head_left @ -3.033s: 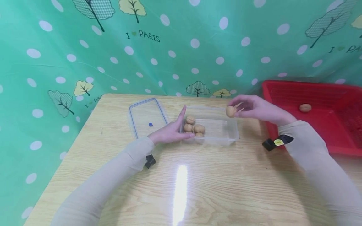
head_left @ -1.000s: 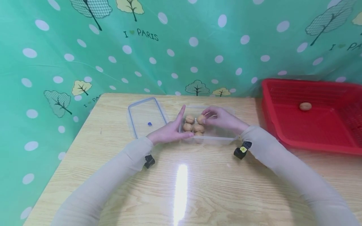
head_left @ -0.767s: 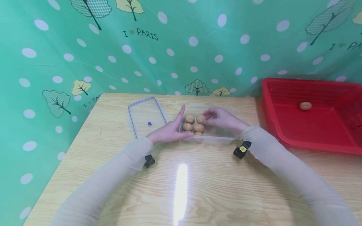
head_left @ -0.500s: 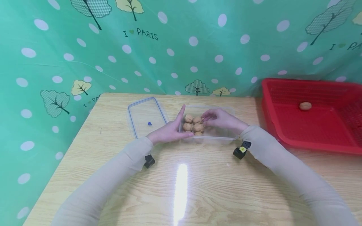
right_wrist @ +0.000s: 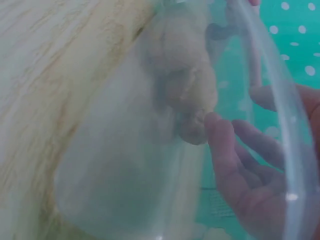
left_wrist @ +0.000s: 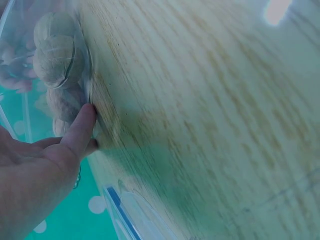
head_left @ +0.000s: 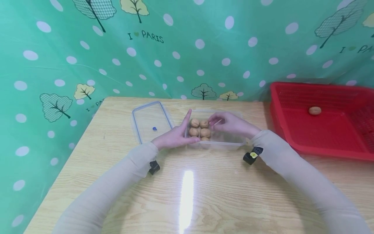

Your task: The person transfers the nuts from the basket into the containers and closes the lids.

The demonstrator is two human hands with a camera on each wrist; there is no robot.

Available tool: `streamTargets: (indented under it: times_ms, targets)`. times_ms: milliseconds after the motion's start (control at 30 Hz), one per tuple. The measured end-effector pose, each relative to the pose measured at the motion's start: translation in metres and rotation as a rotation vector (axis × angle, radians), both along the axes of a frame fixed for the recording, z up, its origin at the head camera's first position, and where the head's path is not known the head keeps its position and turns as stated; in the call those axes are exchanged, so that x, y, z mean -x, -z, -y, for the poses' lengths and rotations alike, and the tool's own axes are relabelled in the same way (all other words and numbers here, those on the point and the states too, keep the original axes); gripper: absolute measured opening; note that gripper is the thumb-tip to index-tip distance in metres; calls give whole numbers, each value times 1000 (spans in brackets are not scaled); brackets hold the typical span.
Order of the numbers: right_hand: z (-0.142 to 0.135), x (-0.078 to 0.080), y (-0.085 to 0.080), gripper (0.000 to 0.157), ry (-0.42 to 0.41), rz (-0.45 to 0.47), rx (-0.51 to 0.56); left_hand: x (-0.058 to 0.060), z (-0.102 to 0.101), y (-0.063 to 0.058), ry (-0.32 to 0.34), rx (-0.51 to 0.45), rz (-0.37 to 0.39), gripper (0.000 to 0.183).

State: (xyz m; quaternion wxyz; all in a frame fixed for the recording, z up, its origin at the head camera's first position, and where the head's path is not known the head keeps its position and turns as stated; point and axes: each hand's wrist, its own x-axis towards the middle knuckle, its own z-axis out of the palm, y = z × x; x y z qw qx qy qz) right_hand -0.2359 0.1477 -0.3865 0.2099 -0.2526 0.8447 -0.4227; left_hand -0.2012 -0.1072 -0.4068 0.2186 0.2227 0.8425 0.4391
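A clear plastic food container holds several walnuts, grouped at its left end. My left hand rests against that end with straight, spread fingers. In the left wrist view, its thumb touches the near wall, beside the walnuts. My right hand is inside the container with loosely bent fingers, just right of the back right walnut. A fingertip lies at or very near a walnut in the right wrist view; clear plastic blurs the contact.
A clear lid with a blue seal lies left of the container on the wooden table. On the right stands a red plastic basket with one walnut in it. A green patterned cloth hangs behind.
My right hand has carried a walnut leftward into the container and let go of it. That walnut now sits slightly left of the fingers. My left hand stays in place.
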Motion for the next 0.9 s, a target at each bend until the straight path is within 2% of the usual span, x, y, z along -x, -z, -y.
streamTargets:
  times_ms: [433, 700, 900]
  targets:
    - [-7, -6, -7, 36, -26, -46, 58, 1, 0, 0, 5, 0, 3, 113]
    - [-14, -9, -13, 32, -27, -43, 104, 2, 0, 2, -8, 8, 18, 114]
    - [-21, -10, -17, 31, -9, -40, 81, 1, 0, 1, -2, -24, 26, 115]
